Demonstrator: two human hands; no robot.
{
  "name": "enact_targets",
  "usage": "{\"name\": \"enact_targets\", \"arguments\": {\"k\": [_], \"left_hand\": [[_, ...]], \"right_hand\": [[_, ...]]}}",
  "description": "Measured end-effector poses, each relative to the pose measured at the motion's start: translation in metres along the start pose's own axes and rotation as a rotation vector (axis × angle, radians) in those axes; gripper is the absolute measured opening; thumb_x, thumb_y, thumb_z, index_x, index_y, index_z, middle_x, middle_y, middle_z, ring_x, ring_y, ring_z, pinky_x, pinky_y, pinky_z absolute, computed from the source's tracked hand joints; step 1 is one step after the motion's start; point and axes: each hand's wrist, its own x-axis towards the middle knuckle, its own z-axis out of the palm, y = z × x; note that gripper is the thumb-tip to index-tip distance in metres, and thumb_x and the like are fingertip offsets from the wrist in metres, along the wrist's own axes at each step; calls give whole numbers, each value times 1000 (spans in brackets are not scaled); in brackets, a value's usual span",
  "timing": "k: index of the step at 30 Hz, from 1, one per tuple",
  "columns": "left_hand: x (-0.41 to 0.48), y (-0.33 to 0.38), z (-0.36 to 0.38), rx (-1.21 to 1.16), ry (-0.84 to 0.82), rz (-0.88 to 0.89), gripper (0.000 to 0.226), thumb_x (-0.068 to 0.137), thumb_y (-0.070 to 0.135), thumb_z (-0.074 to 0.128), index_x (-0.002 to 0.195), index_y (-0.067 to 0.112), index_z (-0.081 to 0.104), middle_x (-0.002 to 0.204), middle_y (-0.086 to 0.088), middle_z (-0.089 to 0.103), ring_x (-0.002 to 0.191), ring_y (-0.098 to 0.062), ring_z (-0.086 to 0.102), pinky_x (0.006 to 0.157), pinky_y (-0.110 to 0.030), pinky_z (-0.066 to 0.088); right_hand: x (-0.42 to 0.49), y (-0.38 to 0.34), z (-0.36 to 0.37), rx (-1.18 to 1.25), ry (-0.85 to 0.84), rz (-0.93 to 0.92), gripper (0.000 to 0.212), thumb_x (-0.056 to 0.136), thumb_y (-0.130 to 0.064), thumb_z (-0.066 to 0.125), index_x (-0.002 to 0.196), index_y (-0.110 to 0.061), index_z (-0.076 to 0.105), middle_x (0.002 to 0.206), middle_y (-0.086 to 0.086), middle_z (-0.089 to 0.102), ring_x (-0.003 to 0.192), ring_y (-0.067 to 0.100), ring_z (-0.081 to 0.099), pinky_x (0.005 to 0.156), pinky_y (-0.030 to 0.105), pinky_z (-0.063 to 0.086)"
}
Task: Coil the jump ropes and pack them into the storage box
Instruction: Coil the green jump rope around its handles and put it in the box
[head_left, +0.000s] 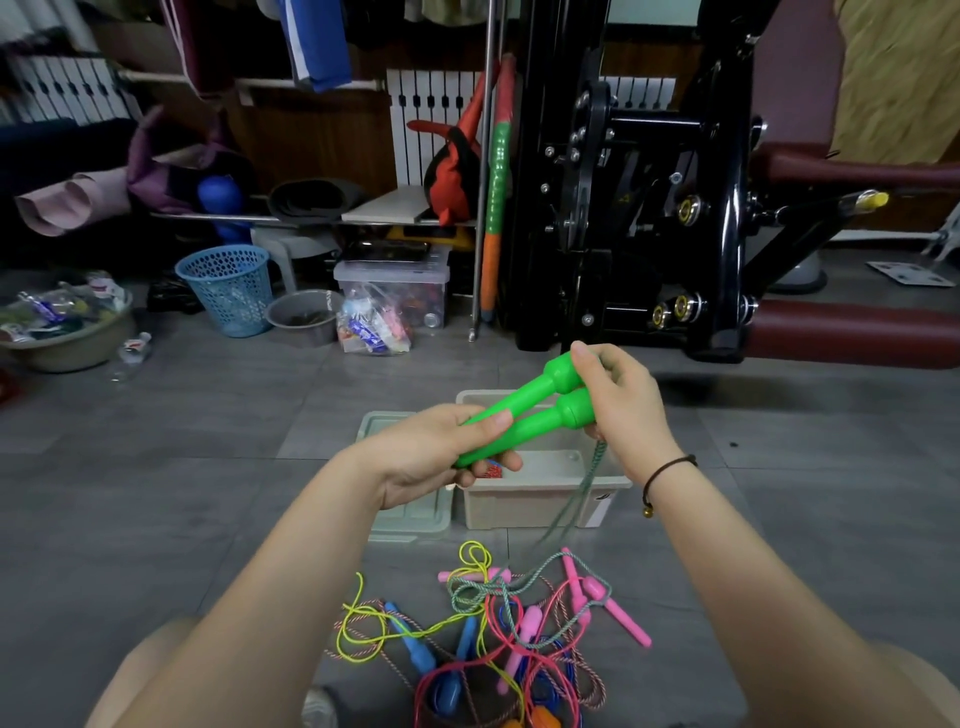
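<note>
Handles paired, slanting up to the right

Two smooth green plastic handles (524, 415) lie side by side above the open storage box (524, 506), their long axis rising from lower left to upper right, bulbous ends uppermost. The left hand (441, 452) grips the narrow ends; the right hand (618, 405) curls round the bulbs. A braided green cord (576, 499) hangs down to the tangled pile of ropes (493, 623) on grey floor tiles (208, 467). A lid (410, 514) lies just beside the box's left wall.

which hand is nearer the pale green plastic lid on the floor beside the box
Left. The left hand is above the pale green plastic lid; the right hand is above the beige plastic storage box.
</note>
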Motion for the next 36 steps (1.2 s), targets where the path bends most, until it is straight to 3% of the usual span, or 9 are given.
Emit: {"name": "enact_targets", "arguments": {"k": [5,9,12,19,23,28,30,33,36], "left_hand": [[-1,0,-4,-36,-25,-10,29,96,10,49,122,-1,53,92,-11,62,62,-7,44,53,-14,41],[-7,5,-15,-180,-74,-3,35,87,-1,54,122,5,57,105,-15,67,71,-9,61,66,-18,54],[-13,12,-19,-308,-85,-20,45,80,7,58,124,17,59,105,-10,70,79,-23,69,66,-25,58],[-7,5,-1,110,-13,0,21,96,19,50,111,7,59,81,-11,65,51,-5,42,41,-13,32],[-8,4,-2,96,-98,-44,15,95,14,52,102,4,60,71,-5,57,50,-5,42,40,-14,32],[-7,2,5,-5,-127,-22,14,95,14,51,96,5,61,71,-6,53,51,-6,42,39,-13,30],[-6,0,7,-49,-137,-6,12,94,13,51,97,5,60,72,-6,51,52,-6,40,40,-12,30],[-4,-1,5,-155,-145,26,20,92,13,52,106,1,58,72,-4,51,53,-6,38,41,-12,31],[-1,0,3,-307,-102,54,30,87,17,53,110,-2,57,70,-2,51,53,-5,38,41,-11,31]], "right_hand": [[-4,-2,1,64,-110,16,34,84,-55,55,91,-23,63,88,14,68,55,14,53,38,19,32],[-2,-5,-2,-27,-72,-87,11,83,-43,65,88,-33,69,77,-12,66,62,1,53,51,17,37],[-3,-7,-5,-12,-74,-103,6,83,-35,67,86,-32,71,71,-14,63,64,2,54,47,14,41],[-7,-4,1,-62,-72,-123,29,74,-60,59,86,-34,64,85,-3,70,80,18,68,64,33,54],[-8,-9,-3,-85,-98,-115,14,88,-41,59,86,-28,62,80,-1,63,73,21,64,45,19,43],[-9,-13,-5,34,-113,-88,10,91,-31,58,84,-25,62,81,-2,70,66,15,65,43,17,42],[-10,-13,-7,129,-130,-64,23,94,-40,49,88,-21,62,76,-3,68,56,8,60,40,17,38],[-6,-9,-9,430,-225,-28,69,88,-65,13,106,-18,60,75,4,56,47,9,44,41,17,29],[-4,-3,-7,489,-229,-20,65,91,-62,10,112,-22,56,80,2,54,51,12,44,48,23,37]]}}
